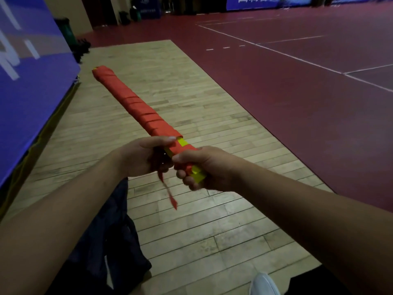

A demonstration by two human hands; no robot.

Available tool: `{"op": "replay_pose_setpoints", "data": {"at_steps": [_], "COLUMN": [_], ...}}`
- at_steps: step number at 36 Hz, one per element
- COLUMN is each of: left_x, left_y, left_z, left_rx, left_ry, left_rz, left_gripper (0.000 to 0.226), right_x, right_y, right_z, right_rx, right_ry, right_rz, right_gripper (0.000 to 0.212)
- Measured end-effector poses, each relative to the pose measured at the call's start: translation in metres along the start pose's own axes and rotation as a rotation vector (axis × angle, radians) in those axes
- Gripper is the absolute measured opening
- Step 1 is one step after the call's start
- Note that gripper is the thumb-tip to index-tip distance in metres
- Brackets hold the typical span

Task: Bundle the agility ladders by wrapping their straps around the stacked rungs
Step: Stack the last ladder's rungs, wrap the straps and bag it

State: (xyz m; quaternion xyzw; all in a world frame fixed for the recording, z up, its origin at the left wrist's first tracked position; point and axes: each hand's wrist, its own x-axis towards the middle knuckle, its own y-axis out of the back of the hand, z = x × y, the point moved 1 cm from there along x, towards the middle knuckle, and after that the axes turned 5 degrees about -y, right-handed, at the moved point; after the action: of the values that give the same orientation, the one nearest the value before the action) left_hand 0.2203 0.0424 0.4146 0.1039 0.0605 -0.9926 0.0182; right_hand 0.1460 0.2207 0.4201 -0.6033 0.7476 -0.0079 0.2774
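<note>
Wood-plank floor [191, 226] under you; white shoe [263, 284] at the bottom edge, dark cloth [102, 241] heaped below your left forearm. Your right hand [204, 167] curls round the near yellow end of the stacked rungs [127, 101]. Your left hand [138, 156], just beside it, grips the red strap [170, 194], tail hanging loose. The rungs, held off the floor, point toward the blue banner [32, 92]; maroon court [297, 92] to the right.
</note>
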Motion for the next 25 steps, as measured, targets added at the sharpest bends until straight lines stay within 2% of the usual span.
{"op": "replay_pose_setpoints", "data": {"at_steps": [4, 8, 11, 13, 14, 17, 19, 20, 22, 25], "left_x": [-0.003, 0.008, 0.016, 0.02, 0.021, 0.019, 0.013, 0.009, 0.002, -0.001], "left_y": [0.002, -0.016, -0.031, -0.034, -0.033, -0.026, -0.016, -0.013, -0.013, -0.032], "left_z": [0.004, 0.001, 0.001, -0.001, -0.002, 0.0, 0.004, 0.005, 0.007, 0.004], "left_rx": [0.094, 0.128, 0.195, 0.335, 0.39, 0.474, 0.497, 0.479, 0.418, 0.382], "left_ry": [0.058, 0.075, 0.092, 0.108, 0.11, 0.094, 0.089, 0.084, 0.082, 0.067], "left_rz": [0.102, 0.221, 0.29, 0.378, 0.416, 0.473, 0.462, 0.44, 0.377, 0.205], "left_gripper": [0.037, 0.036, 0.053, 0.056, 0.052, 0.03, 0.021, 0.018, 0.011, 0.008], "right_x": [0.007, 0.017, 0.023, 0.024, 0.026, 0.028, 0.024, 0.022, 0.02, 0.024], "right_y": [0.007, 0.005, -0.004, -0.013, -0.016, -0.016, -0.007, 0.001, 0.019, 0.038], "right_z": [-0.001, 0.007, 0.012, 0.019, 0.023, 0.02, 0.012, 0.008, 0.001, -0.006], "right_rx": [-0.276, -0.503, -0.914, -1.154, -1.195, -1.073, -0.772, -0.62, -0.41, -0.167], "right_ry": [0.193, 0.2, 0.234, 0.264, 0.293, 0.305, 0.214, 0.152, 0.078, 0.082], "right_rz": [0.256, 0.555, 0.796, 0.874, 0.87, 0.636, 0.45, 0.411, 0.437, 0.479], "right_gripper": [0.012, 0.013, 0.012, 0.01, 0.014, 0.02, 0.036, 0.048, 0.065, 0.068]}}
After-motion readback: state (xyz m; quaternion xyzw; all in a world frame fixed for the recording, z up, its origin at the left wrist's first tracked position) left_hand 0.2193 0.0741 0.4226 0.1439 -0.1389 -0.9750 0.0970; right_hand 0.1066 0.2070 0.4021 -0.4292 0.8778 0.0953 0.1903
